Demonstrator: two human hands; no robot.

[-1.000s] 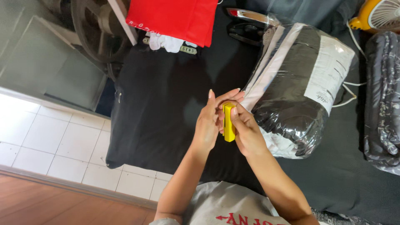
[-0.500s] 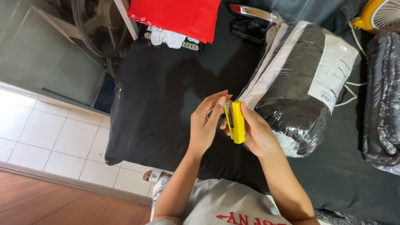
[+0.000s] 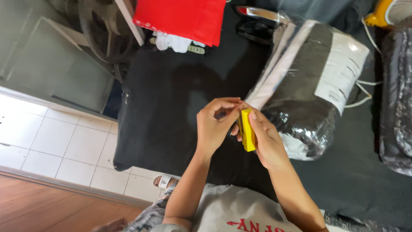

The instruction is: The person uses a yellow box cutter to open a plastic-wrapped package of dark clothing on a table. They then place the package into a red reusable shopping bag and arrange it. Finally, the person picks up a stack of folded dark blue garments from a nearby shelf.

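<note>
My right hand [image 3: 266, 139] grips a small yellow box-shaped tool [image 3: 247, 129], held upright in front of me. My left hand [image 3: 213, 125] is curled beside it, its fingertips pinching at the tool's top end. Both hands hover over a black cloth-covered surface [image 3: 163, 103]. Just right of my hands lies a large parcel [image 3: 304, 86] wrapped in clear and black plastic with a white label.
A red cloth [image 3: 182, 17] hangs at the top, with white fabric under it. A dark iron [image 3: 257, 21] sits behind the parcel. A yellow fan [image 3: 388, 10] and a dark patterned bundle [image 3: 397, 99] lie at the right. White floor tiles [image 3: 51, 137] are at the left.
My left hand, flat against the tool a second ago, opened and has now curled its fingertips onto the tool's top. The tool turned slightly in my right hand.
</note>
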